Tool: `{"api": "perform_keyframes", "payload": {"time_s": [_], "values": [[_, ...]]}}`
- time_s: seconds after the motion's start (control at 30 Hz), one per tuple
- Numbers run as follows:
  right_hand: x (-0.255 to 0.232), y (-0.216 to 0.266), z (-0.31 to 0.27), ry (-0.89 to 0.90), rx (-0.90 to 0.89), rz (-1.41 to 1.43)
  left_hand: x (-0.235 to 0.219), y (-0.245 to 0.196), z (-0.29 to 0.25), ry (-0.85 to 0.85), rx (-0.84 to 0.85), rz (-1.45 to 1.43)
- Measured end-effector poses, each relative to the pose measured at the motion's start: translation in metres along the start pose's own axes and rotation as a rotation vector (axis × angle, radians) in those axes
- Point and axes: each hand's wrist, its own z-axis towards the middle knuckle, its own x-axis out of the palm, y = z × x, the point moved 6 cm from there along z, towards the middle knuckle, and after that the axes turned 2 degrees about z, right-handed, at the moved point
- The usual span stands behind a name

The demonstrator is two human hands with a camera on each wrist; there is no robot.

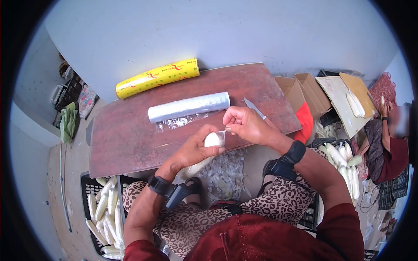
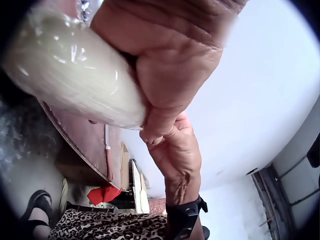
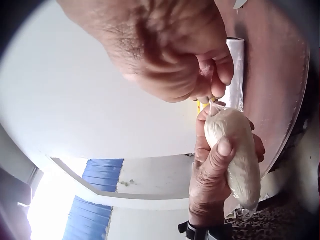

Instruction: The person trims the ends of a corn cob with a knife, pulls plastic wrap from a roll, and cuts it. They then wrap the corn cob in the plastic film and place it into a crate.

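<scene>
My left hand (image 1: 191, 150) grips a long, pale vegetable (image 3: 242, 165) wrapped in clear plastic film, with the thumb lying along its side. Its rounded end points up toward the right hand, and its lower part hangs in front of the table edge. My right hand (image 1: 250, 126) pinches the gathered tail of film (image 3: 214, 106) at that end between thumb and fingers, drawing it to a thin twist. In the left wrist view the film lies tight and shiny over the vegetable.
A film roll (image 1: 189, 107) with a loose end lies on the red-brown table (image 1: 122, 139), a yellow roll (image 1: 159, 78) behind it. A knife (image 1: 254, 108) lies near my right hand. Crates (image 1: 93, 187) of pale vegetables flank my legs. Another person (image 1: 392, 156) sits at the right.
</scene>
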Motion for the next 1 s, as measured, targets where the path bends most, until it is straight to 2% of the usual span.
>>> {"api": "perform_keyframes", "payload": {"time_s": [0.1,0.2,0.3,0.43,0.53,0.63,0.83,0.93,1.0], "values": [[-0.005,0.020,-0.005,0.015,-0.162,-0.255,0.001,-0.003,-0.008,0.036,-0.103,-0.141],[-0.001,0.026,-0.008,0.067,-0.257,-0.380,0.004,-0.003,-0.015,0.088,-0.181,-0.270],[0.007,0.035,-0.012,0.099,-0.357,-0.418,0.006,0.006,-0.018,0.138,-0.198,-0.374],[0.011,0.041,-0.016,0.090,-0.378,-0.409,0.010,0.014,-0.016,0.193,-0.173,-0.600],[0.014,0.041,-0.017,0.086,-0.390,-0.409,0.017,0.003,-0.018,0.223,-0.158,-0.713],[0.019,0.036,-0.017,0.092,-0.425,-0.395,0.020,0.015,-0.018,0.246,-0.204,-0.719],[0.023,0.029,-0.018,0.130,-0.443,-0.370,0.020,0.024,-0.008,0.107,-0.149,-0.325],[0.024,0.024,-0.019,0.150,-0.422,-0.355,0.021,0.023,-0.008,0.088,-0.228,-0.282],[0.024,0.024,-0.018,0.160,-0.399,-0.361,0.020,0.027,-0.007,0.109,-0.222,-0.329]]}}
